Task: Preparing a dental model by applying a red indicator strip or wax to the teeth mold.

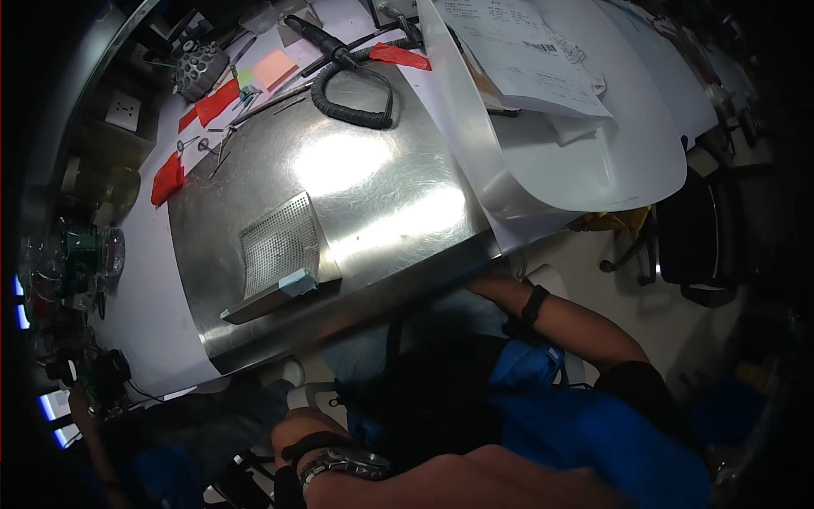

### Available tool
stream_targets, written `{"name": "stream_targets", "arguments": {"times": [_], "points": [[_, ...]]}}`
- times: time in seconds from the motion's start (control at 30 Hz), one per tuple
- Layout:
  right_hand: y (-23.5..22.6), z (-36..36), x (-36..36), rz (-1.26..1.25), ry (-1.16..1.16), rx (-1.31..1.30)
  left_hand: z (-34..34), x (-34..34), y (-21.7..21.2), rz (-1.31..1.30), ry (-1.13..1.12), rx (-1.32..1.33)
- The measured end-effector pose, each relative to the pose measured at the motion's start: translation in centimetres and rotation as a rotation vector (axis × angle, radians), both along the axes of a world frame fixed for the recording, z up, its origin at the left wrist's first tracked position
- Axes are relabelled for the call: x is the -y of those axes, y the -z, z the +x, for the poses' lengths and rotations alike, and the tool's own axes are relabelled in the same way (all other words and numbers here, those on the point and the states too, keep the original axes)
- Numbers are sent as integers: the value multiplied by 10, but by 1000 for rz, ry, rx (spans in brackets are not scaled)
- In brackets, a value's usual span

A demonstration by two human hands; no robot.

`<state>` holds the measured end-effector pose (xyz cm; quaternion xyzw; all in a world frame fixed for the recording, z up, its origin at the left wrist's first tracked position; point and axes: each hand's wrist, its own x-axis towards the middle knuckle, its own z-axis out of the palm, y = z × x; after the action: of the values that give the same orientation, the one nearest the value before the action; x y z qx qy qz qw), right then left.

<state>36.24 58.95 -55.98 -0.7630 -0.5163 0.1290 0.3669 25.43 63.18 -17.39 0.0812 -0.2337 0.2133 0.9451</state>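
Where the lower edge cuts the view, the left forearm lies across it with a metal wristwatch [343,464] and a dark band; the left hand [297,424] is mostly hidden, and whether it is clenched or released cannot be told.

Right forearm: reaches up from the lower right over blue cloth [585,433], wearing a black wrist strap [534,304]. The right hand [483,278] goes under the near edge of the counter [381,195], out of sight; its grip cannot be told.

Counter: a shiny steel sheet, tilted in view, glare at its middle.

Perforated metal plate [280,242]: lies flat on the steel near the front edge, well apart from both hands, with a pale blue block [298,282] touching its near corner.

Coiled black cord [352,106]: farther back on the steel, joined to a black handheld tool [318,36].

Red tape strips [168,178]: along the left border, on white paper.

Grey round holder [202,69]: far left, beside an orange sticky note [274,68].

White paper sheets [543,102]: overlap the right side of the steel.
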Motion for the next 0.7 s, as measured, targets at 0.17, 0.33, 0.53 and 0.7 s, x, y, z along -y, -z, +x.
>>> {"name": "stream_targets", "arguments": {"times": [0.17,0.33,0.53,0.7], "points": [[6,11,35,13,34,48,10,-41,42,543,-126,-22],[-62,3,68,-288,-393,-262,-16,-82,25,1366,-435,-475],[-268,22,80,150,-456,104,-90,-125,74,1422,-1305,-528],[-387,80,97,290,-226,403,-140,-173,105,993,-1497,-889]]}}
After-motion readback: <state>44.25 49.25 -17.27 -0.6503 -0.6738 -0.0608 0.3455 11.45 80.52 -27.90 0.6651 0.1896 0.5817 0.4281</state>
